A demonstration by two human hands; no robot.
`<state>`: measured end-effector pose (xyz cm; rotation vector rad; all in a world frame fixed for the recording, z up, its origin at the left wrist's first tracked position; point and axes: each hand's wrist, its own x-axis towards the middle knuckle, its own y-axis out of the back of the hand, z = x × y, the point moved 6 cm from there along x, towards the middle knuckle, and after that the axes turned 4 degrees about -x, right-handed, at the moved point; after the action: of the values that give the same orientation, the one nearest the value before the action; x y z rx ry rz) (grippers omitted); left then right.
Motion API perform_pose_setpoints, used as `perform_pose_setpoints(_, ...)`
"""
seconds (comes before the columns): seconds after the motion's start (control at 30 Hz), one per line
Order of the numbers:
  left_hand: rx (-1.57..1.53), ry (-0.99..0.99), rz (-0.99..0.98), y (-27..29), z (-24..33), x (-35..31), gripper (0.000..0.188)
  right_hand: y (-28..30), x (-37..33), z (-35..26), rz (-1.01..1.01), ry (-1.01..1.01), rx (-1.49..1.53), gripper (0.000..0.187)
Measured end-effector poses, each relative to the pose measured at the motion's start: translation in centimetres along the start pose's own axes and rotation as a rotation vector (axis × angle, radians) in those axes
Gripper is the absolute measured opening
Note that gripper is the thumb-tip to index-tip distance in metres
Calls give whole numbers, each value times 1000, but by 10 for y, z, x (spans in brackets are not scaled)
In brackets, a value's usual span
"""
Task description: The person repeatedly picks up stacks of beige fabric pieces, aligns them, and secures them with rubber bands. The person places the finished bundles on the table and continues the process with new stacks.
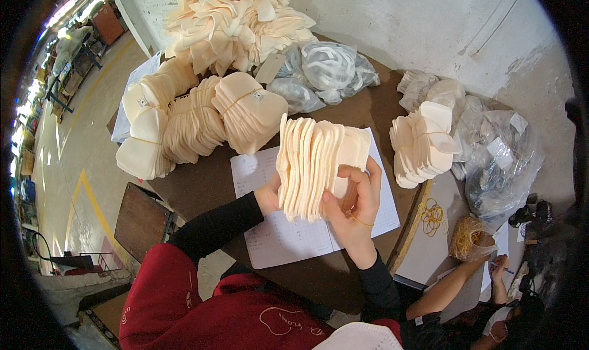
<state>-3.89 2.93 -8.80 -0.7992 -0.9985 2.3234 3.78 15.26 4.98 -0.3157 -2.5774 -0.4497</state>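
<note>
A thick stack of cream foam pads [310,169] is held up over an open notebook, the pads standing on edge side by side. My left hand [268,195] grips the stack from the left, its fingers mostly hidden behind the pads. On the right side, my right hand [356,206] is closed on the stack, thumb in front and fingers curled over a few pads that fan out to the right. A yellow rubber band [362,221] loops around my right hand near the wrist. Under both hands lies the notebook [257,248] with handwritten pages.
Banded pad bundles [196,120] lie at the left, below a loose heap of pads [239,27]. Clear bags [331,70] sit behind. Another bundle [423,144] is at the right, near loose rubber bands [433,217]. A co-worker's arm [451,288] reaches in at lower right.
</note>
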Motion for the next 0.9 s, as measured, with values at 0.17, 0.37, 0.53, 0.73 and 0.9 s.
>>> perform_pose_setpoints(0.17,87,-35,15,-10,5,-3,51,0,-8,17,114,-61,82,28)
perform_pose_setpoints(0.37,72,-40,-78,-10,3,2,51,2,-1,5,34,30,-192,28)
perform_pose_setpoints(0.53,65,-39,-156,-11,0,6,52,2,-1,3,34,47,-109,28)
perform_pose_setpoints(0.73,54,-10,-274,-1,-9,12,52,5,-6,2,137,62,-127,28)
perform_pose_setpoints(0.9,55,6,-345,4,-15,13,53,3,-9,-12,76,318,-592,38)
